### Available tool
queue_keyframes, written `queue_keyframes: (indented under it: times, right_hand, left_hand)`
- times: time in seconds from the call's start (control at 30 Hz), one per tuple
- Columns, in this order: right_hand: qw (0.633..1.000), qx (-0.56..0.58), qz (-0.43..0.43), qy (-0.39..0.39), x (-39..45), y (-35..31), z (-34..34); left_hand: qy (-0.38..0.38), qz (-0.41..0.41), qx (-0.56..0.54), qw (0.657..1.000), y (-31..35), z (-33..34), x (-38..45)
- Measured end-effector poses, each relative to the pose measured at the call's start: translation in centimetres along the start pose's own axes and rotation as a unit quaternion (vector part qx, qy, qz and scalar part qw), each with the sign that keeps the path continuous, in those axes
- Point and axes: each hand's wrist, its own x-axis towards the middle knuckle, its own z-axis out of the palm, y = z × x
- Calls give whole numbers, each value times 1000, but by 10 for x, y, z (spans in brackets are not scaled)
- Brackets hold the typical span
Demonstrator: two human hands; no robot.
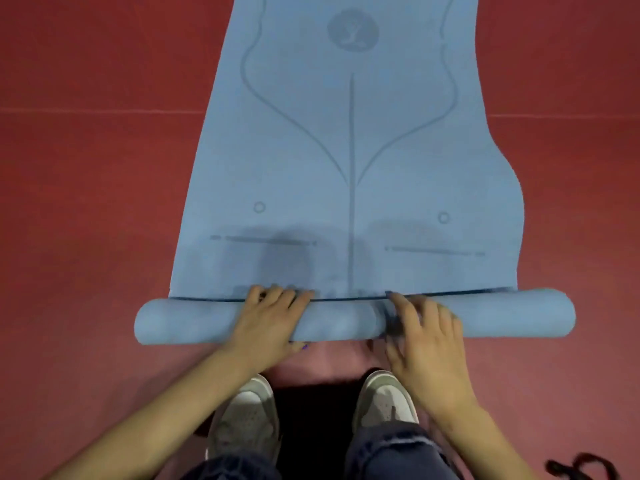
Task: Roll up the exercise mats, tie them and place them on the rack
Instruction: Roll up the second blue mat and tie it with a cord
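The blue exercise mat (349, 150) lies flat on the red floor (86, 202), stretching away from the person, with darker alignment lines and a round emblem printed on its upper face. Its near end is wound into a roll (339, 320) that lies crosswise just ahead of the person's feet, the roll's ends reaching past the flat part on both sides.

The left hand (266, 320) rests on top of the roll left of its middle, fingers fairly straight and laid over the far side down to the seam where roll meets flat mat; it presses rather than grips. The right hand (426, 344) lies on the roll right of the middle, fingers spread and extended; it is blurred, so its exact contact is hard to tell.

Two pale sneakers (249, 420) stand just behind the roll, below dark jeans (398, 452). A black strap (581, 467) lies on the floor at the lower right corner, well apart from the mat.
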Motion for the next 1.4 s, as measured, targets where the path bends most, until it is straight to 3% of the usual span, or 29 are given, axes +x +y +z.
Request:
queue_keyframes:
  times: [0.07,0.13,0.2,0.3,0.33,0.43,0.5,0.57,0.6,0.63,0.67,0.73,0.87,0.93,1.0,1.03,1.07,1.1,1.17,1.2,1.23,1.27,1.33,1.4]
  right_hand:
    - [993,-42,-35,-103,35,5,-3]
    - [970,-13,-6,-244,52,15,-2]
    - [957,28,10,-288,51,23,0]
    - [963,75,20,-259,62,22,-8]
    - [954,90,33,-283,74,22,-16]
    - [877,209,62,-428,120,26,-53]
    - [808,218,62,-544,136,21,-69]
    - [783,122,44,-609,138,11,-57]
    - [787,58,24,-613,134,6,-42]
    - [796,7,7,-605,128,2,-23]
    - [803,-20,2,-596,118,-2,-5]
    - [818,-16,-1,-575,94,-3,17]
    - [874,28,-9,-486,83,11,17]
    - [941,58,-18,-332,133,17,-19]
    - [998,9,6,-54,200,12,-97]
    - [991,-6,31,128,231,7,-143]
    - [947,10,51,316,251,0,-190]
    - [881,43,52,468,261,-7,-229]
    - [766,53,7,641,252,-18,-258]
    - [750,26,-3,661,241,-20,-247]
    - [769,-8,-25,639,228,-16,-221]
    - [817,-49,-55,572,210,-11,-183]
    - [941,-84,-91,314,169,14,-79]
    - [993,-55,-73,80,123,36,8]
  left_hand:
    - [-16,3,4,1000,2,7,-6]
    - [-1,2,-4,1000,2,10,-11]
    - [49,8,0,999,-1,2,-9]
    - [147,27,40,988,-8,-31,14]
    - [162,28,45,985,-12,-45,25]
    - [198,49,39,978,-32,-75,45]
    - [122,71,-7,990,-44,-79,41]
    - [-133,14,-92,987,-52,-68,26]
    - [-270,-31,-137,953,-56,-58,16]
    - [-358,-64,-172,915,-59,-49,7]
    - [-392,-86,-195,895,-62,-41,-1]
    - [-366,-100,-196,904,-62,-31,-16]
    - [-234,-105,-166,952,-60,-39,3]
    - [-116,-113,-153,975,-72,-78,50]
    - [117,-111,-54,985,-78,-158,110]
    - [277,-105,-12,955,-88,-203,137]
    - [398,-120,3,910,-99,-246,155]
    - [465,-175,-21,867,-112,-280,169]
    - [484,-242,-67,838,-129,-307,174]
    - [501,-205,-42,839,-129,-295,166]
    - [494,-139,-8,858,-124,-266,152]
    - [464,-62,25,883,-113,-230,135]
    - [297,27,19,954,-91,-139,93]
    - [148,29,-23,988,-76,-54,51]
